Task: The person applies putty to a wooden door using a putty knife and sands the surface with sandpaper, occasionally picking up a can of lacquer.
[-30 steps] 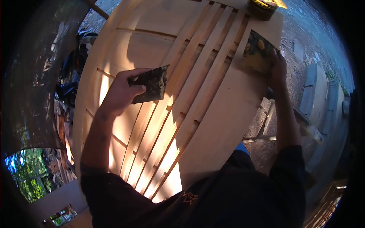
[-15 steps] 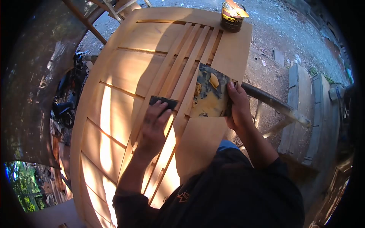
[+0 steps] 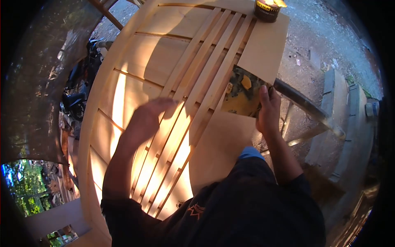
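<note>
My right hand (image 3: 269, 110) grips the right edge of a dark square board (image 3: 242, 101) smeared with yellowish putty, with a thicker lump near its top. The board is held over the right side of a large wooden door (image 3: 150, 55) with long parallel slats and grooves. My left hand (image 3: 150, 117) is over the slats left of the board, blurred by motion. Its fingers point right, and whatever they may hold cannot be made out.
An open can (image 3: 266, 11) stands on the door's far right corner. A pipe (image 3: 304, 103) sticks out beyond the door's right side, near concrete blocks (image 3: 323, 123). Dark netting (image 3: 37, 94) hangs at the left. Sunlight falls across the slats.
My left hand has moved left, and the dark flat piece under its fingers no longer shows. The board and my right hand appear further right and slightly higher; the view has shifted.
</note>
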`<state>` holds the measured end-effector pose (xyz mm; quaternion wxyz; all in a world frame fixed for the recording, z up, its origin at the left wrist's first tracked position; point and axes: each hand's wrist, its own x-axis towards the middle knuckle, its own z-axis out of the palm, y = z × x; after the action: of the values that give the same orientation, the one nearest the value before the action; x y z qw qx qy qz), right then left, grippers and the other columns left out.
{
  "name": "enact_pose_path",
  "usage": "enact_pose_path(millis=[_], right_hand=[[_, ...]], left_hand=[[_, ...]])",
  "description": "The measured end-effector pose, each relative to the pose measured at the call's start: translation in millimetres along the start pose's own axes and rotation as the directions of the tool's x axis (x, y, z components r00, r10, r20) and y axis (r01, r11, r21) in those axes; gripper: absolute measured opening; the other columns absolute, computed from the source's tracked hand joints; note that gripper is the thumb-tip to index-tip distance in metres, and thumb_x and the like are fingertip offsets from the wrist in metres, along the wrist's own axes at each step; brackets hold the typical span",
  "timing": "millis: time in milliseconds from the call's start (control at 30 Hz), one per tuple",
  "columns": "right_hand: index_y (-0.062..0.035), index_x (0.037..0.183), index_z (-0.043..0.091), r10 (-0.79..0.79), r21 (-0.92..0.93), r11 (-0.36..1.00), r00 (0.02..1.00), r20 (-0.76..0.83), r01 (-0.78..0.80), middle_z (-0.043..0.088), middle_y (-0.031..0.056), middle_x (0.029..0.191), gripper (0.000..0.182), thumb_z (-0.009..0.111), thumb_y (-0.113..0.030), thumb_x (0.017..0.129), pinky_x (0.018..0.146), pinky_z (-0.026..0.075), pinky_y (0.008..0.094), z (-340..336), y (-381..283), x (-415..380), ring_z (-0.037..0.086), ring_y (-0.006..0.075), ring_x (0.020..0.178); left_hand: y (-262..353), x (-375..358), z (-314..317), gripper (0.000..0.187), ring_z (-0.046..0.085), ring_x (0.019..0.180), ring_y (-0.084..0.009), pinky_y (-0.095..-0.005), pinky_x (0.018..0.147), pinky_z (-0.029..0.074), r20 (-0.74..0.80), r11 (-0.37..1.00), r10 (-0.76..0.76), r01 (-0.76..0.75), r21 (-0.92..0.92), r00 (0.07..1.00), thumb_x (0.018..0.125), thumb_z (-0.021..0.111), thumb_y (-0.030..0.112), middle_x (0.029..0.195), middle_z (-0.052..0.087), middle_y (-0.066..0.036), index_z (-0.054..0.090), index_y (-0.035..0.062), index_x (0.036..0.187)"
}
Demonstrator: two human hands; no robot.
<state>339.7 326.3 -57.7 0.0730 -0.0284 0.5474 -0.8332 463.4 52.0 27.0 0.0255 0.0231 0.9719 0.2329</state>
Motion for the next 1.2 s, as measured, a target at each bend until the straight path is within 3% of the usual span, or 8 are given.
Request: enact_pose_path(millis=[233, 400, 533, 600, 733, 967, 1133, 1200], right_hand=[[0.0007, 0.108, 0.056, -0.015, -0.072, 0.997, 0.999, -0.033, 0.013, 0.061, 0.0022, 0.095, 0.025, 0.048, -0.02, 0.097, 0.078, 0.044, 0.0245, -34, 28, 36, 0.053, 0.0071, 0.084], [0.0017, 0.106, 0.056, -0.082, -0.172, 0.982, 0.996, -0.028, 0.076, 0.059, -0.0001, 0.091, 0.026, 0.048, -0.021, 0.097, 0.075, 0.041, 0.0219, -37, 40, 50, 0.049, 0.0049, 0.081], [0.0009, 0.108, 0.055, -0.029, -0.117, 0.993, 0.999, -0.039, 0.024, 0.058, -0.0008, 0.093, 0.025, 0.048, -0.021, 0.097, 0.074, 0.04, 0.0214, -42, 44, 54, 0.048, 0.0056, 0.079], [0.0031, 0.116, 0.051, 0.005, -0.135, 0.991, 1.0, 0.031, -0.001, 0.059, 0.0088, 0.108, 0.03, 0.046, -0.02, 0.097, 0.084, 0.048, 0.0288, -49, 45, 54, 0.058, 0.0141, 0.095], [0.003, 0.117, 0.05, 0.03, -0.094, 0.995, 0.998, 0.061, -0.024, 0.059, 0.0089, 0.107, 0.031, 0.046, -0.02, 0.097, 0.085, 0.048, 0.0294, -44, 38, 53, 0.058, 0.0148, 0.095], [0.0024, 0.11, 0.053, 0.02, -0.136, 0.99, 1.0, -0.017, -0.022, 0.058, 0.0016, 0.095, 0.029, 0.048, -0.022, 0.097, 0.08, 0.041, 0.0225, -36, 34, 52, 0.051, 0.0068, 0.085], [0.0026, 0.118, 0.049, 0.03, -0.177, 0.984, 0.999, 0.026, -0.025, 0.058, 0.0095, 0.11, 0.031, 0.046, -0.019, 0.097, 0.087, 0.047, 0.0302, -54, 43, 55, 0.058, 0.0153, 0.097], [0.0026, 0.118, 0.049, 0.024, -0.203, 0.979, 0.999, 0.045, -0.014, 0.058, 0.0096, 0.11, 0.031, 0.046, -0.019, 0.097, 0.087, 0.047, 0.0301, -55, 42, 55, 0.058, 0.0153, 0.097]], left_hand=[[-46, 67, 24, 0.039, 0.057, 0.108, -0.0254, -0.0332, 0.089, 0.05, 0.056, 0.957, 0.141, -0.15, 0.247, 0.988, 0.075, 0.057, -0.006, 0.118, 0.06, -0.008, 0.062, 0.0068, 0.112], [-68, 21, 56, 0.046, 0.054, 0.114, -0.0241, -0.0354, 0.096, 0.046, -0.06, 0.916, 0.274, -0.242, 0.319, 0.96, 0.073, 0.052, -0.011, 0.119, 0.06, -0.007, 0.062, 0.0098, 0.113], [-54, -19, 21, 0.056, 0.052, 0.116, -0.0245, -0.0356, 0.096, 0.046, 0.212, 0.95, 0.146, -0.197, 0.243, 0.966, 0.068, 0.048, -0.015, 0.12, 0.058, -0.007, 0.06, 0.0105, 0.117], [-38, 4, -5, 0.058, 0.055, 0.109, -0.0257, -0.0337, 0.093, 0.048, 0.316, 0.981, -0.024, -0.038, 0.189, 0.948, 0.067, 0.046, -0.017, 0.117, 0.059, -0.007, 0.06, 0.0108, 0.116], [-53, 77, 6, 0.057, 0.056, 0.104, -0.0256, -0.0358, 0.087, 0.05, 0.082, 0.934, 0.244, -0.257, 0.249, 0.966, 0.068, 0.047, -0.017, 0.112, 0.061, -0.007, 0.061, 0.0106, 0.116], [-51, 53, 12, 0.047, 0.057, 0.102, -0.026, -0.035, 0.088, 0.048, 0.248, 0.957, 0.132, -0.188, 0.221, 0.96, 0.072, 0.049, -0.011, 0.107, 0.063, -0.006, 0.064, 0.0112, 0.111], [-56, 29, -11, 0.046, 0.058, 0.1, -0.025, -0.0355, 0.086, 0.048, 0.422, 0.963, 0.023, -0.133, 0.232, 0.906, 0.073, 0.047, -0.011, 0.106, 0.065, -0.007, 0.064, 0.0118, 0.109], [-50, 54, -16, 0.05, 0.057, 0.107, -0.0243, -0.0376, 0.09, 0.047, 0.237, 0.979, 0.08, -0.122, 0.166, 0.968, 0.07, 0.049, -0.013, 0.114, 0.062, -0.006, 0.062, 0.0105, 0.112]])
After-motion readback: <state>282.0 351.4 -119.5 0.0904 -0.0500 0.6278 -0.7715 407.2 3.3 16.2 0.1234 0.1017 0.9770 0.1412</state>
